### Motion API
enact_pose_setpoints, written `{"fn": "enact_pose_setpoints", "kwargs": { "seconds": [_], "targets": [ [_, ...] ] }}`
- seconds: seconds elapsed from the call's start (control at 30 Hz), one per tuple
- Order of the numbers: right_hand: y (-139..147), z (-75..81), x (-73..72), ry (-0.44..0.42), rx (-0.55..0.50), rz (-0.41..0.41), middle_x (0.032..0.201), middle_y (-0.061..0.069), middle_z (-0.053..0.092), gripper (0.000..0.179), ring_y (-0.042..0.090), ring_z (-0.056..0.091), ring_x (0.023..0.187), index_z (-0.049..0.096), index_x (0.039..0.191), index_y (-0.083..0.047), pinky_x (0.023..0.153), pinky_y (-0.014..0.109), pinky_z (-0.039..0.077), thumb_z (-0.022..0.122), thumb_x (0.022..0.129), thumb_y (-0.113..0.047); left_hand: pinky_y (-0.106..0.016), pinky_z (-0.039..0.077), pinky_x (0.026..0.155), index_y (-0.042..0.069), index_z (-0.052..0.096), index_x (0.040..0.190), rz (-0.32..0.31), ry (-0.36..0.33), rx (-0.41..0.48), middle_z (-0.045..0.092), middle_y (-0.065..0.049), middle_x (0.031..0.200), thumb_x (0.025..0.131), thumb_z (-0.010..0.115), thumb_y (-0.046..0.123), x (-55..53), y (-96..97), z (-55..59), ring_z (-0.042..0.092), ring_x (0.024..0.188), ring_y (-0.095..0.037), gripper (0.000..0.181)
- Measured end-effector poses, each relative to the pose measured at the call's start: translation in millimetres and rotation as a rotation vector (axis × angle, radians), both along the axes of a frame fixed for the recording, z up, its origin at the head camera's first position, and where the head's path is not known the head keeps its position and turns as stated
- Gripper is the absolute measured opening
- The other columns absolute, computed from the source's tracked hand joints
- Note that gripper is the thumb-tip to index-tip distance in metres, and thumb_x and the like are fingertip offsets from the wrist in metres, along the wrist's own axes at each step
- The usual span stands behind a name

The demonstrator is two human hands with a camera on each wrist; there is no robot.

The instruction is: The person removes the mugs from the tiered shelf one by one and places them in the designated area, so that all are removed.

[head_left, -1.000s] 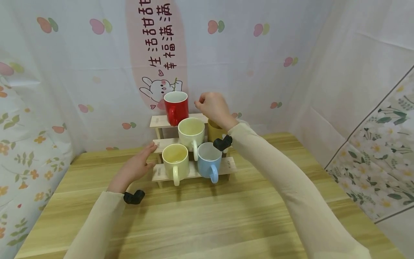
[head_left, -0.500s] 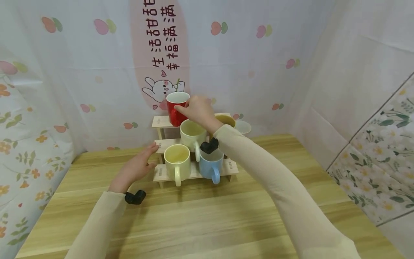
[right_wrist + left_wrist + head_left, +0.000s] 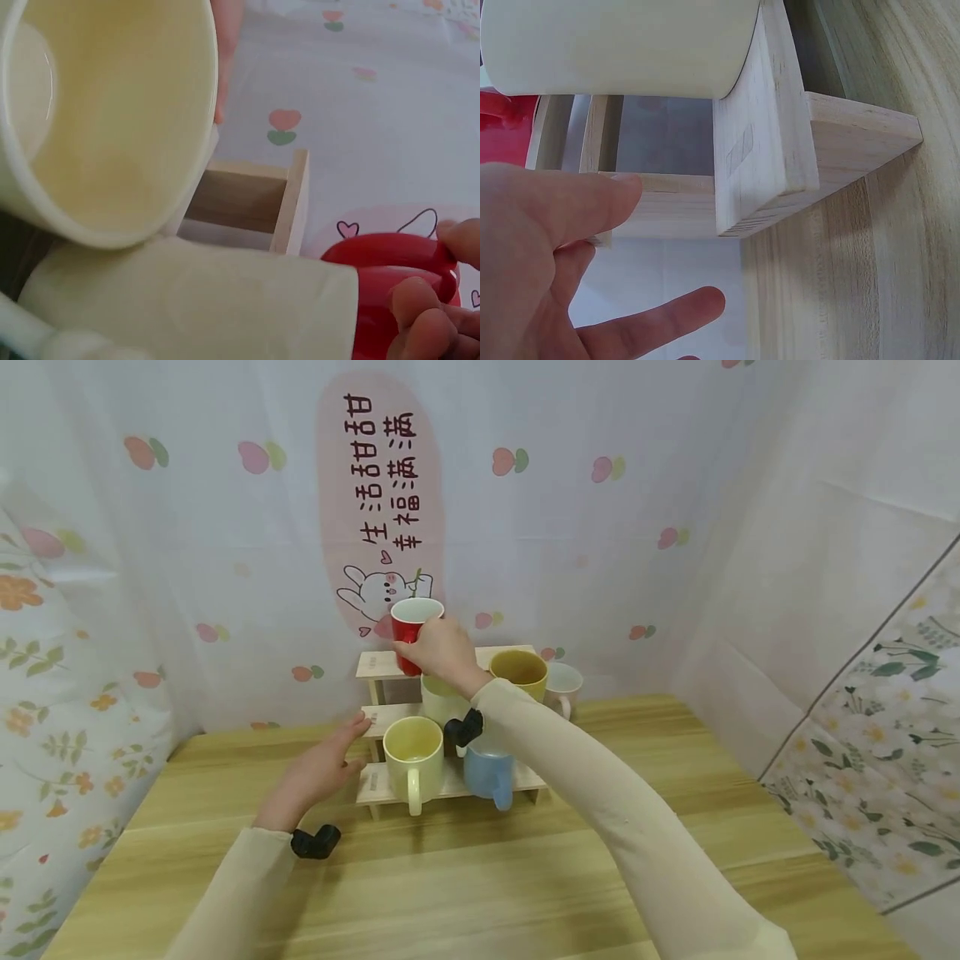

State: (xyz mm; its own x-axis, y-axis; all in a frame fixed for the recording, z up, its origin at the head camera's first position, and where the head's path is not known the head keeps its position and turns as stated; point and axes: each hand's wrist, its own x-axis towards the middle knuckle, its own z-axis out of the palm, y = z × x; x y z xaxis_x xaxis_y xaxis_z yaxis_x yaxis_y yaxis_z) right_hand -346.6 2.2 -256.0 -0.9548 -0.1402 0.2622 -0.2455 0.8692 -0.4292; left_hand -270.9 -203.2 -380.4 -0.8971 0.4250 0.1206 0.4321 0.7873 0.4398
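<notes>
A red mug point(image 3: 405, 631) with a white inside is at the top tier of a three-step wooden stand point(image 3: 381, 717). My right hand point(image 3: 441, 653) pinches its handle point(image 3: 390, 246) between thumb and fingers, as the right wrist view shows. Whether the mug's base touches the shelf is hidden. At the stand's left end, my left hand point(image 3: 324, 770) touches the middle tier's edge with its fingers mostly extended. A pale yellow mug point(image 3: 414, 764) and a light blue mug point(image 3: 487, 775) sit on the lowest tier. A cream mug point(image 3: 442, 695) sits behind them, partly covered by my right hand.
Right of the cream mug is a mustard mug point(image 3: 517, 670), with a pale pinkish mug point(image 3: 564, 683) beside it. The stand is on a wood-grain table point(image 3: 420, 885). A printed curtain point(image 3: 600, 568) hangs close behind.
My right hand has moved left from beside the red mug and taken hold of its handle. My left hand stays at the stand's end. The head view has tilted up slightly.
</notes>
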Motion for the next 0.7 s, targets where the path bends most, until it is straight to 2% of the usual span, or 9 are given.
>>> {"fn": "enact_pose_setpoints", "kwargs": {
  "seconds": [0.1, 0.2, 0.4, 0.53, 0.7],
  "targets": [
    [-1.0, -2.1, 0.6, -0.001, 0.007, 0.015, 0.069, 0.002, 0.067, 0.034, 0.017, 0.059, 0.064, 0.067, 0.075, -0.01, 0.056, 0.021, 0.046, 0.063, 0.089, -0.04, -0.058, 0.04, 0.098, 0.004, 0.027, 0.15, 0.003, -0.01, 0.005, 0.018, -0.02, 0.157, 0.094, 0.059, 0.011, 0.4, 1.9, -1.1, 0.051, 0.121, -0.044, 0.065],
    [-1.1, -2.9, 1.1, -0.022, -0.03, 0.044, 0.07, 0.004, 0.068, 0.029, 0.017, 0.059, 0.064, 0.068, 0.079, -0.007, 0.057, 0.021, 0.047, 0.06, 0.092, -0.033, -0.057, 0.042, 0.095, 0.006, 0.026, 0.151, 0.014, -0.024, 0.0, 0.018, -0.018, 0.158, 0.094, 0.058, 0.012, 0.8, 2.6, 0.2, 0.057, 0.113, -0.043, 0.066],
    [0.6, -5.8, 2.5, -0.084, -0.161, 0.086, 0.071, 0.007, 0.067, 0.023, 0.015, 0.058, 0.053, 0.067, 0.084, -0.003, 0.054, 0.02, 0.049, 0.055, 0.093, -0.02, -0.057, 0.042, 0.095, 0.006, 0.027, 0.151, 0.027, -0.021, -0.013, 0.019, -0.018, 0.158, 0.094, 0.059, 0.012, 2.9, 2.6, 0.8, 0.055, 0.116, -0.043, 0.066],
    [-0.8, -8.3, 2.8, -0.076, -0.197, 0.086, 0.07, 0.008, 0.067, 0.024, 0.016, 0.058, 0.052, 0.068, 0.084, -0.002, 0.052, 0.02, 0.048, 0.055, 0.094, -0.02, -0.057, 0.043, 0.095, 0.005, 0.027, 0.15, 0.026, -0.013, -0.014, 0.019, -0.018, 0.158, 0.093, 0.059, 0.012, 3.4, 3.2, 1.1, 0.054, 0.117, -0.043, 0.066],
    [-4.9, -10.4, 2.9, -0.018, -0.219, 0.032, 0.073, 0.006, 0.065, 0.025, 0.017, 0.057, 0.062, 0.066, 0.088, -0.004, 0.053, 0.019, 0.046, 0.056, 0.096, -0.026, -0.056, 0.044, 0.093, 0.004, 0.028, 0.15, 0.017, -0.006, -0.012, 0.019, -0.018, 0.158, 0.094, 0.059, 0.012, 3.0, 4.1, 1.9, 0.056, 0.114, -0.043, 0.065]
  ]
}}
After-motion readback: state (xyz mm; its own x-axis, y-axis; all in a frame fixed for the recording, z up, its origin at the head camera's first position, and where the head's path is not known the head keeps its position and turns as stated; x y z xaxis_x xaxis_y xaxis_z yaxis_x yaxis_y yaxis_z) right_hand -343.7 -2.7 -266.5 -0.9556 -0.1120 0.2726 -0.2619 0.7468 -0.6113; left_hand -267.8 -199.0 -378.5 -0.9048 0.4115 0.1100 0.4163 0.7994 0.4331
